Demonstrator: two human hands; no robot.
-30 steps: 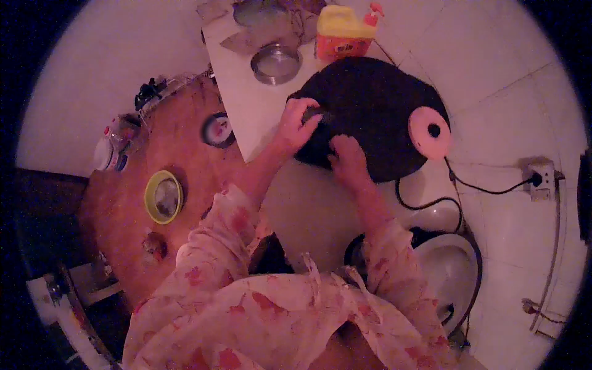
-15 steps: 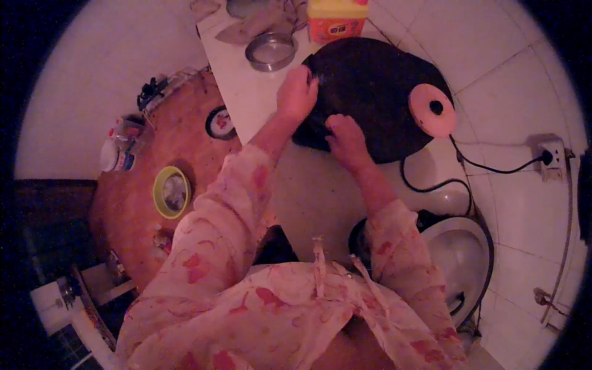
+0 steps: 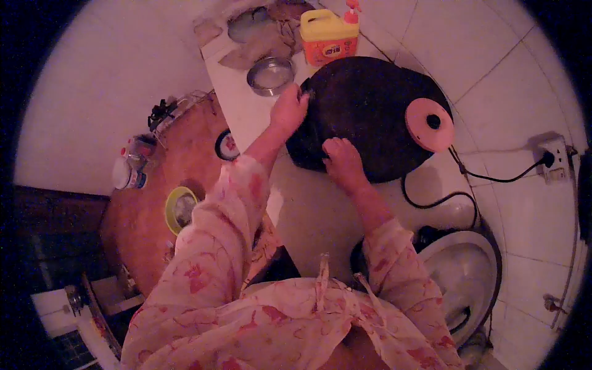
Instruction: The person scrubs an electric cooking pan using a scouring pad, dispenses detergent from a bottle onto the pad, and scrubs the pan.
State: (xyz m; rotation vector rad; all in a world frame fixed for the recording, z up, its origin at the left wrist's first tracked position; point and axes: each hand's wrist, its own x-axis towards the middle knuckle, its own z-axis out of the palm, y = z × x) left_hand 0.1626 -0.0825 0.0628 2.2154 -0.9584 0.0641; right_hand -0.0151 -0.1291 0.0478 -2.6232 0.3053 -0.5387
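A large black round appliance [image 3: 370,117], flat on top and dark enough to hide its details, sits on the pale countertop [image 3: 308,203]. A pink lid with a black knob [image 3: 425,137] rests at its right side. My left hand [image 3: 288,110] is closed at the appliance's left edge, its fingertips partly lost against the black. At the front edge, my right hand [image 3: 345,161] has its fingers curled onto the rim. Beyond my left hand stands a round metal sieve or pan [image 3: 270,76].
A yellow-and-orange jug with a pump [image 3: 330,46] stands behind the appliance. A black cord runs to the wall socket [image 3: 552,161]. At the lower right sits a round pale-lidded cooker [image 3: 459,277]. A yellow-green bowl [image 3: 182,211] is lower left, on the reddish floor.
The whole scene sits lower in view as my head tilts up, so the jug's pump now shows. Both hands stay at the black appliance's edge, with only slight shifts.
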